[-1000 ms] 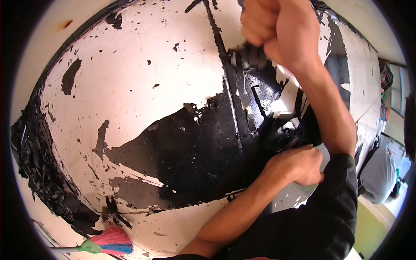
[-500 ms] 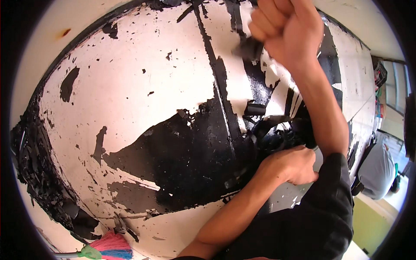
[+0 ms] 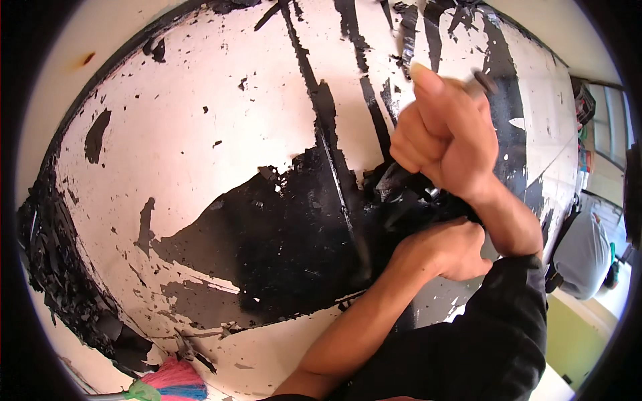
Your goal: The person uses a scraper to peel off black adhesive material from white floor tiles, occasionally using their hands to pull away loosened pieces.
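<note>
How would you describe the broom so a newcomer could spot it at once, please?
Start from the large white surface with its black patches, and go to the picture's lower left. There, just below the heap of black scraps, is the broom. Its pink and blue bristles and green collar set it apart from those dark scraps.

Black coating (image 3: 287,254): here it is, a broad, ragged-edged layer across the middle of the white surface (image 3: 174,154), greyer to the left, chipped through in places.
Black strips (image 3: 372,110): narrow, torn-edged bands running from the far side in toward the near.
Loose scraps (image 3: 394,184): crumpled and shiny, bunched on the coating, just left of the right hand (image 3: 445,130) and beyond the left hand (image 3: 451,248).
Dark piece (image 3: 483,81): small, blurred, right up against the right hand's far side; gripped or not, can't tell!
</note>
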Available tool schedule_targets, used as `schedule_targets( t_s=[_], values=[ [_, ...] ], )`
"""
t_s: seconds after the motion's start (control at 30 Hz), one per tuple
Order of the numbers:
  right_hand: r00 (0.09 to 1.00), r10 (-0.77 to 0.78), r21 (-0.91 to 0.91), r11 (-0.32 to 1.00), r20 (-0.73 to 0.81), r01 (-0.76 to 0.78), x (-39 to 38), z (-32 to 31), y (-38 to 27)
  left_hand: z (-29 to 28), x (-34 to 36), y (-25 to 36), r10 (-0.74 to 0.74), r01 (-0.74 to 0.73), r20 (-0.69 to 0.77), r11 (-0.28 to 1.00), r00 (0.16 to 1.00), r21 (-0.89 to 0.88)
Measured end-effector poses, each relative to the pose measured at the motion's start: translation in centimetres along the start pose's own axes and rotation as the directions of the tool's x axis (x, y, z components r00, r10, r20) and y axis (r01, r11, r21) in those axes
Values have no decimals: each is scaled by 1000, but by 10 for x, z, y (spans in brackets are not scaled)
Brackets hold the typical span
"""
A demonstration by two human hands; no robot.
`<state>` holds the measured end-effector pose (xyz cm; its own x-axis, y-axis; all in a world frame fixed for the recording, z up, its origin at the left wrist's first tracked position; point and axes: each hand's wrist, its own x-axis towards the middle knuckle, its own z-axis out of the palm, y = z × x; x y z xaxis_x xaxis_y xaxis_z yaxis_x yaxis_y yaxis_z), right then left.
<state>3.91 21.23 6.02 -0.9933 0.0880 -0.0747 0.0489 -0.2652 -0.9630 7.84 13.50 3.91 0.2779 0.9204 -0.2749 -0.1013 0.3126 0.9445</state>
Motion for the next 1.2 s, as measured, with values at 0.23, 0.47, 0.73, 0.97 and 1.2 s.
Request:
schedule_targets(
  t_s=[0.23, 0.47, 0.73, 0.97, 1.2],
  values=[
    [985, -73, 137, 986, -158, 95, 55, -21, -16, 0, 0, 4, -32, 33, 12, 999, 999, -25],
    [975, -78, 128, 986, -208, 106, 96, -16, -14, 2, 4, 4, -29, 31, 38, 998, 999, -48],
    [989, -63, -66, 996, -136, 55, 2, 14, 0, 7, 6, -8, 76, -75, -48, 997, 996, 24],
    [976, -162, 167, 968, -145, 186, 79, -24, -20, 2, 6, 6, -32, 33, 20, 999, 999, -26],
    [979, -153, 75, 984, -133, 164, 66, -8, -3, 6, 6, 0, -41, 41, 15, 998, 999, -55]
  ],
)
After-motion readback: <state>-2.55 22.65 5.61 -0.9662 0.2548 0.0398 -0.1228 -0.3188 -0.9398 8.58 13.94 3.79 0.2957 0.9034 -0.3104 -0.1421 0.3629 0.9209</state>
